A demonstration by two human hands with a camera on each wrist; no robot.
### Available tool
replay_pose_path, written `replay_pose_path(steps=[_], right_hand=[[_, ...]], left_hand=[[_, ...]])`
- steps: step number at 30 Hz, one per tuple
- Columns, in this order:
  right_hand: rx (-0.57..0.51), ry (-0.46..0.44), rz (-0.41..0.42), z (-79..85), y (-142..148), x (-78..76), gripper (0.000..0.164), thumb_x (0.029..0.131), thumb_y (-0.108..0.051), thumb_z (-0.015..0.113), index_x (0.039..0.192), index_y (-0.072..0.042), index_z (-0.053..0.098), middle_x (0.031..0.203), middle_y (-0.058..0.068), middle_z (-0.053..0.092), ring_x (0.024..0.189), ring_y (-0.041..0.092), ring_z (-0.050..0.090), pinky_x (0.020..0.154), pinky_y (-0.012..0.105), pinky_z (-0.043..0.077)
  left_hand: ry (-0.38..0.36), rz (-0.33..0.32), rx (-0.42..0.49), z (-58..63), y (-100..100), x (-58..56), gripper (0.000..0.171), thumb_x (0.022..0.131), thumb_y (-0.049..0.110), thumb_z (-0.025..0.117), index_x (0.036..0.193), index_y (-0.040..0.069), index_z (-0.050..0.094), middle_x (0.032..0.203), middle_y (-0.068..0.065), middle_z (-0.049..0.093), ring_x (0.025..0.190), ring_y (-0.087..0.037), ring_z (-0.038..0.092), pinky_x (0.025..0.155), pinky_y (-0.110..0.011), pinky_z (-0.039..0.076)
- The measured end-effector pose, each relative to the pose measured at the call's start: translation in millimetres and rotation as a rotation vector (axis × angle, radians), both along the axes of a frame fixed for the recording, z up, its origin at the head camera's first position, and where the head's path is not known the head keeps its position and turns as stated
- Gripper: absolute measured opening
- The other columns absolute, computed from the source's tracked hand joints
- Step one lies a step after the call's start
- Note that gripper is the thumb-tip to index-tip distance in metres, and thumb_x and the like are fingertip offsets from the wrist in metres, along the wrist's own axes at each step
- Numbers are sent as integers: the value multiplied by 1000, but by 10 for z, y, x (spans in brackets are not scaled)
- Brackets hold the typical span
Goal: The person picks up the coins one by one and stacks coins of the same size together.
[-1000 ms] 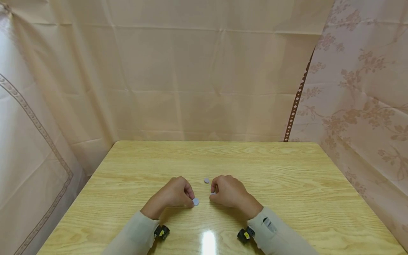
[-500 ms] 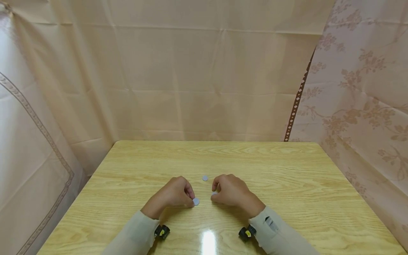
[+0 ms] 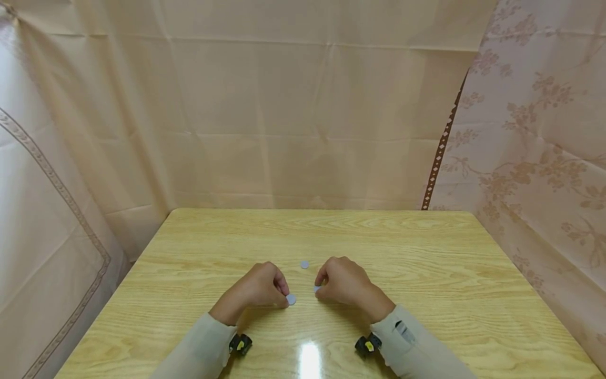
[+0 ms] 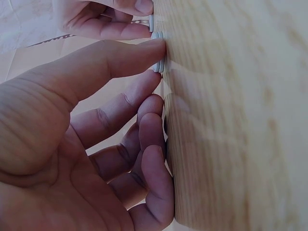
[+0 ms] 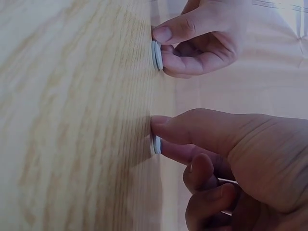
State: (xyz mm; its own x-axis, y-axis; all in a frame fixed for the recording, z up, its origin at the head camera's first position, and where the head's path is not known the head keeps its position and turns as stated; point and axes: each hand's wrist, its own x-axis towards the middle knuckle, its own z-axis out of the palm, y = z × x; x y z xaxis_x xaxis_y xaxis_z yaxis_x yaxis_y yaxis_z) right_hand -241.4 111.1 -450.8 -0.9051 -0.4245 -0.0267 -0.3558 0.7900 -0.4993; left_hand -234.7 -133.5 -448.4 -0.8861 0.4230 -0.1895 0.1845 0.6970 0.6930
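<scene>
Narrow free gap between left hand (image 3: 264, 287) and right hand (image 3: 344, 284), one pale disc (image 3: 304, 265) at its far end.

You occupy a curtained booth: a beige curtain (image 3: 293, 105) and floral curtain (image 3: 544, 131) flank your wood-grain table (image 3: 388, 242).

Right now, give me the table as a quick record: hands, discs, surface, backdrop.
left hand: pinches left disc; its edge looks layered, possibly a stack
right hand: pinches right disc, partly hidden by fingers
loose disc: flat, beyond the held ones, touched by neither hand
disc color: pale grey-white
hand gap: hands apart, not touching
table: light wood grain, glare at near side
backdrop: beige cloth
</scene>
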Motion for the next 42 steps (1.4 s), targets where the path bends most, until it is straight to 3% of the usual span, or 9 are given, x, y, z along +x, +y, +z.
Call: replay_pose_path(steps=[18, 28, 42], right_hand=[[-19, 18, 34, 5, -19, 7, 14, 80, -20, 87, 80, -25, 73, 70, -14, 60, 65, 8, 54, 60, 29, 45], [-114, 21, 114, -32, -4, -13, 11, 80, -9, 83, 84, -17, 76, 70, -12, 62, 65, 7, 55, 63, 26, 48], [-163, -76, 109, -47, 25, -26, 15, 78, -3, 82, 85, -15, 78, 71, -9, 65, 67, 8, 57, 63, 26, 49]], left_hand=[[2, -2, 1, 0, 2, 1, 19, 72, 8, 92, 74, 15, 75, 71, 4, 69, 68, -15, 61, 64, -32, 51], [8, 0, -9, -6, 1, -3, 19, 71, 9, 92, 74, 16, 74, 72, 4, 69, 70, -15, 61, 65, -32, 51], [9, -3, -2, -4, -5, -1, 19, 71, 9, 92, 74, 16, 74, 72, 4, 69, 69, -15, 60, 64, -32, 51]])
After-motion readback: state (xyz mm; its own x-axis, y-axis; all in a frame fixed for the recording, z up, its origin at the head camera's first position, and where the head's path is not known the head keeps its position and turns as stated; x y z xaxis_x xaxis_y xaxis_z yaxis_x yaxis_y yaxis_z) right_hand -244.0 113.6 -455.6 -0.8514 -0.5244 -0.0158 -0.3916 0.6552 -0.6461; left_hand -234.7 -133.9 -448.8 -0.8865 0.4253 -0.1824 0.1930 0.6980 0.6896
